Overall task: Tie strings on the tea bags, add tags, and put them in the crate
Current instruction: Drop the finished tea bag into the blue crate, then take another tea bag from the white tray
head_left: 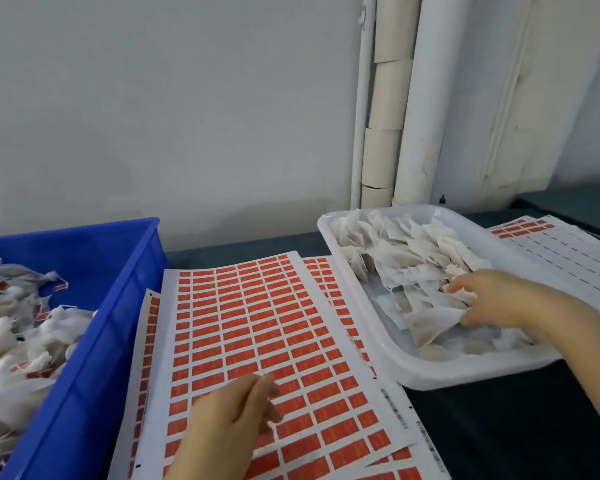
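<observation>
A white tray (426,374) at the right holds a heap of untagged white tea bags (409,251). My right hand (492,299) reaches into the tray and pinches one tea bag (433,323) near the heap's front. A sheet of red tag stickers (257,327) lies in the middle of the table. My left hand (232,414) hovers over the sheet's lower part with loosely curled fingers and holds nothing that I can see. A blue crate (111,292) at the left contains several tied tea bags with red tags (18,327).
More sticker sheets lie under the main one and a partly used sheet (561,247) sits behind the tray at the right. A grey wall and white pipes (388,105) stand behind the dark table (499,427).
</observation>
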Demonstrator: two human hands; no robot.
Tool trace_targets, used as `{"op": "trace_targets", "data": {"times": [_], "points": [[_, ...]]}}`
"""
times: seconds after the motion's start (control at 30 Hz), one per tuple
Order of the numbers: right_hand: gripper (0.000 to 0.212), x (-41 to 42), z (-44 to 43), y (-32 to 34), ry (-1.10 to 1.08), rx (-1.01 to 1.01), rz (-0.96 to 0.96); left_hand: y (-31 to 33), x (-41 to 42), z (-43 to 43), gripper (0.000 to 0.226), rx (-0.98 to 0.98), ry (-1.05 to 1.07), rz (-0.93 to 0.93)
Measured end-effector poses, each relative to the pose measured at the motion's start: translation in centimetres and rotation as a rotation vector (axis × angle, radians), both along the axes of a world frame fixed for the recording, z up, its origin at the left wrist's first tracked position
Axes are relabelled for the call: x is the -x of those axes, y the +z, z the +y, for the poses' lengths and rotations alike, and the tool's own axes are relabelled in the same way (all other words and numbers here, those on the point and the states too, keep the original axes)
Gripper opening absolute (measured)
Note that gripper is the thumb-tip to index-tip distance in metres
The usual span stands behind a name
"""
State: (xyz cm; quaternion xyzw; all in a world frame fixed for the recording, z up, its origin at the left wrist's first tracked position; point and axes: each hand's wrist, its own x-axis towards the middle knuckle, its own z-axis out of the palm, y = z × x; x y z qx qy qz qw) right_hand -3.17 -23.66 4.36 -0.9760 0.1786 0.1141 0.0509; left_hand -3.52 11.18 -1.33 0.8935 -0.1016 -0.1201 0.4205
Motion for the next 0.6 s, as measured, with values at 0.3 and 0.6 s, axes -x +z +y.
{"op": "trace_targets", "data": {"times": [0.3, 0.6], "points": [[0.014, -2.7, -1.0, -4.0, 0.033, 0.024, -0.04, -6.6, -5.1, -0.8, 0.081, -0.747, -0.246, 0.028], [0.02, -2.8, -0.1, -1.6, 0.038, -0.212, -0.189, -7.2, -8.0, -0.3, 0.075, -0.621, -0.2, -0.066]]}}
